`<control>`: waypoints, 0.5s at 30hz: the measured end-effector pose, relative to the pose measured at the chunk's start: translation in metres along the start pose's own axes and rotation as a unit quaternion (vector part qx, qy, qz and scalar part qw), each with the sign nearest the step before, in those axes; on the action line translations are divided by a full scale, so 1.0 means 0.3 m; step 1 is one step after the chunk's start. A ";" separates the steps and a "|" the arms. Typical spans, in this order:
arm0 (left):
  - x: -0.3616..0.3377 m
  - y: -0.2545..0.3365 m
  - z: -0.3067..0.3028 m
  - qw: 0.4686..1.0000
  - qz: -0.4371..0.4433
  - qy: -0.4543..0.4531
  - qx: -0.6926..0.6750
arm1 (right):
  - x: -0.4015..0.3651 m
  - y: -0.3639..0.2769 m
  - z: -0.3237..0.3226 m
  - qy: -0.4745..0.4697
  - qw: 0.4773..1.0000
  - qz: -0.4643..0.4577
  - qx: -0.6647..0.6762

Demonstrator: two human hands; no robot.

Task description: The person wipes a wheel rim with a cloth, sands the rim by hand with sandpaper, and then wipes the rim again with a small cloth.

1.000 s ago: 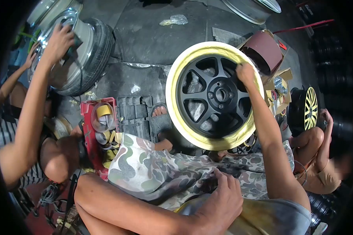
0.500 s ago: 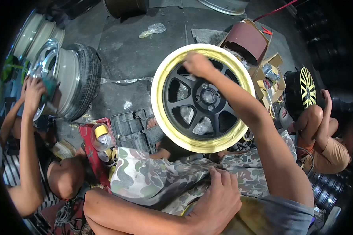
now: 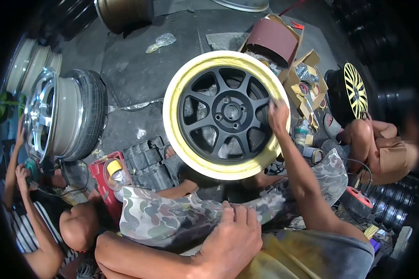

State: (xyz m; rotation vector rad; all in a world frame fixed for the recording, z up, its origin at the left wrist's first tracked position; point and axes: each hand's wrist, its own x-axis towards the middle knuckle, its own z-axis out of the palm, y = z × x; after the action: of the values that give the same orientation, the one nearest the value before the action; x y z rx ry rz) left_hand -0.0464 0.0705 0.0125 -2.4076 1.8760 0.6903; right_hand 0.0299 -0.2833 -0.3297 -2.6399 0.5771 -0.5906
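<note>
"So, where's the black multi-spoke wheel [image 3: 226, 123], & why there?"

"Front & centre, just past the lap, spoked face turned up. Prob. b/c that keeps hub & rim w/in reach from a low seat. Whatever props it underneath, can't tell."

"And the yellow covering [image 3: 223, 171]?"

"Goes round the rim lip, wrinkled, looks like masking tape. Prob. there to shield that band; spokes are left bare."

"R hand [image 3: 278, 116]?"

"Over the wheel's right side, approx. where yellow meets black. Fingers look curled, but it's blurred, so can't tell if it grips anything or even touches."

"L hand [image 3: 233, 237]?"

"Loosely open by the camo cloth [image 3: 153, 216], fingers bent, nothing visible in it. Just resting, I'd guess, b/c the wheel sits OK w/o it."

"Supplies?"

"Cardboard box [image 3: 293, 80] near the wheel, R side; yellow tape roll [image 3: 114, 166] in a clear tub [image 3: 109, 179] at the red case [image 3: 97, 169], L side. Close by, prob. for easy grabbing."
</note>
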 end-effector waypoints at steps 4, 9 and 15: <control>0.051 -0.004 0.053 0.999 0.010 0.024 -0.035 | 0.183 -0.054 0.078 -0.030 0.992 -0.120 0.016; 0.070 -0.053 0.032 0.998 -0.039 0.008 -0.053 | 0.038 -0.006 -0.014 -0.001 0.994 -0.069 0.085; 0.084 -0.029 0.046 0.997 0.019 -0.028 -0.064 | 0.209 -0.079 0.090 -0.014 0.981 -0.157 0.108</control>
State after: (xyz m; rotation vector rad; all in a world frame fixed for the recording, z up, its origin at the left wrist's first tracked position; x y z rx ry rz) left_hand -0.0383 0.0536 -0.0108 -2.4045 1.9167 0.8968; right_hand 0.1017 -0.2850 -0.3222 -2.5410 0.0766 -0.6632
